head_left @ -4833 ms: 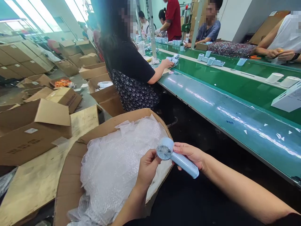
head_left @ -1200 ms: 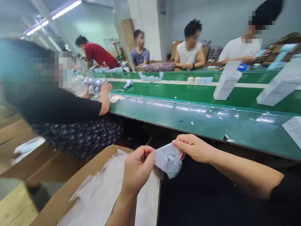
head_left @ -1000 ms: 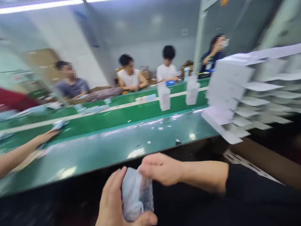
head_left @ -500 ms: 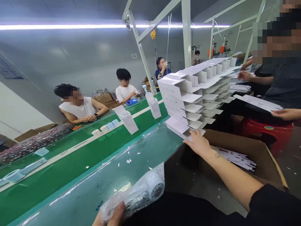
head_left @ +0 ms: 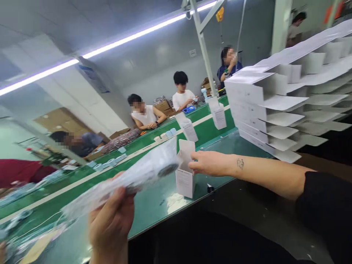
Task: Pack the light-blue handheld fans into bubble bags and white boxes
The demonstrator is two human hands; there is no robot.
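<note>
My left hand [head_left: 114, 212] is closed around a pale blue device in a clear plastic bag [head_left: 151, 161]. A round dark end shows at the device's right; its exact kind is unclear. My right hand [head_left: 199, 163] pinches the upper edge of a small white carton [head_left: 184, 183], which stands upright on the glassy bench top with its top flap up. The bagged device is raised just left of the carton, its end close to the flap. To the right, a stack of white cartons [head_left: 247, 106] lies on its side, open ends facing me.
Behind the bench runs a green conveyor [head_left: 148, 156] bearing two white cartons, light blue parts [head_left: 166, 135] and more pieces at left. Several co-workers sit along its far side. A small black item [head_left: 210, 188] and paper scraps [head_left: 176, 201] lie near the bench edge.
My right hand has drawn one carton from the stack's bottom to the left and stood it upright. My left hand has lifted the bagged device toward it. The view has swung left.
</note>
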